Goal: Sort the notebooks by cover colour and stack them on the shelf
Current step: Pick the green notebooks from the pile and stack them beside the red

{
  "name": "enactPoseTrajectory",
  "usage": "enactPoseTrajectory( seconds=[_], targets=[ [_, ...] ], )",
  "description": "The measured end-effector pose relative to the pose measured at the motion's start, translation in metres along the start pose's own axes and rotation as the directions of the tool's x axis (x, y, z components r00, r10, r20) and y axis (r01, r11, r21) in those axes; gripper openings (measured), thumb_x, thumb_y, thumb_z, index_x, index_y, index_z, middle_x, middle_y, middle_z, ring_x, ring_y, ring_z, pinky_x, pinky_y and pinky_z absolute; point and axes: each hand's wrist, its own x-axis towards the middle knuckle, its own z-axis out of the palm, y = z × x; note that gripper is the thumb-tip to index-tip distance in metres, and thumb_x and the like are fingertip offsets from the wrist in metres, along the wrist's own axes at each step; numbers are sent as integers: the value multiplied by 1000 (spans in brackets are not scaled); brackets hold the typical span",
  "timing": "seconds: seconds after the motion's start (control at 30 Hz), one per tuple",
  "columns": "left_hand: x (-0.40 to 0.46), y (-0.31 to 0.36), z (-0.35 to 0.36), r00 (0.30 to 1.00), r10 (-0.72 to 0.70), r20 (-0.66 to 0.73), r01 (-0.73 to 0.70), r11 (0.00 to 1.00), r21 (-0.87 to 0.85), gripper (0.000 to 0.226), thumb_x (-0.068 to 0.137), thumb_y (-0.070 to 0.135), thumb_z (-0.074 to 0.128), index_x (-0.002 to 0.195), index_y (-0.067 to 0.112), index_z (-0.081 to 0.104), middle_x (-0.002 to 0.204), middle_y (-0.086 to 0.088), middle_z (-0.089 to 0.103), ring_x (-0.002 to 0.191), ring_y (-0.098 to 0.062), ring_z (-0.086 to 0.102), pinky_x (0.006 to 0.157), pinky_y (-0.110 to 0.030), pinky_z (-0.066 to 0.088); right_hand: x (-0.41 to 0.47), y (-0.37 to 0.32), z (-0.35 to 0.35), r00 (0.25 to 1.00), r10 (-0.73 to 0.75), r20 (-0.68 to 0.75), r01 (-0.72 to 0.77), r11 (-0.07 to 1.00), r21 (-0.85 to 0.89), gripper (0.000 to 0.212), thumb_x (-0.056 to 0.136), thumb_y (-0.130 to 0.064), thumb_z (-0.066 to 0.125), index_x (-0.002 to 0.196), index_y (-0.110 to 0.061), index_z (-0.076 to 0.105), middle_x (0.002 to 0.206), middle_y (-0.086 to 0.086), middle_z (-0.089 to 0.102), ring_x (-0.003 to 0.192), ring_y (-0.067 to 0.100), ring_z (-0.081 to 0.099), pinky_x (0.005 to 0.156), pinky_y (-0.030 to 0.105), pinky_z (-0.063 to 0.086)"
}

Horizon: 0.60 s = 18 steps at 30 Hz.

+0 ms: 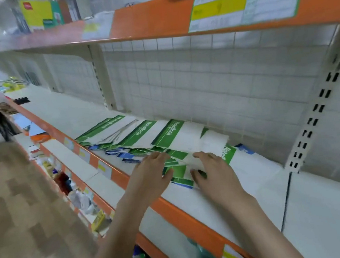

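Notebooks (161,136), green-and-white with some blue (126,155) beneath, lie fanned in a loose spread on the shelf (222,188). Left hand (148,172) and right hand (212,170) rest on the near covers, fingers spread flat, gripping nothing.

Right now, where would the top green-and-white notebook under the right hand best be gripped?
Probably at its near edge, coming from the shelf front. The top green-and-white notebook lies flat on the fanned pile, its far side close to the wire grid. The right hand already rests there, so a thumb could slip beneath.
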Motion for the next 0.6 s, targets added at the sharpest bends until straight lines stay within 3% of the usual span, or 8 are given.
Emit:
enactPoseTrajectory(
  seconds=[0.37, 0.6],
  targets=[
    [120, -44, -1, 976, 209, 66, -209, 978, -10, 40, 96, 35, 46, 134, 22, 47, 130, 0, 53, 116, -17, 50, 96, -40, 46, 81, -6, 17, 961, 256, -104, -253, 967, 42, 47, 92, -34, 51, 137, -25, 42, 135, 1, 49, 121, 22, 48, 96, 33, 40],
    [161, -84, 14, 977, 94, 194, -107, 992, 59, 63, 86, 64, 48, 120, 11, 52, 119, -7, 57, 111, -23, 53, 92, -41, 49, 125, -29, 44, 941, 306, -142, -302, 952, 49, 45, 93, -31, 52, 136, -23, 44, 134, 2, 51, 118, 21, 51, 97, 33, 42]
  ],
)
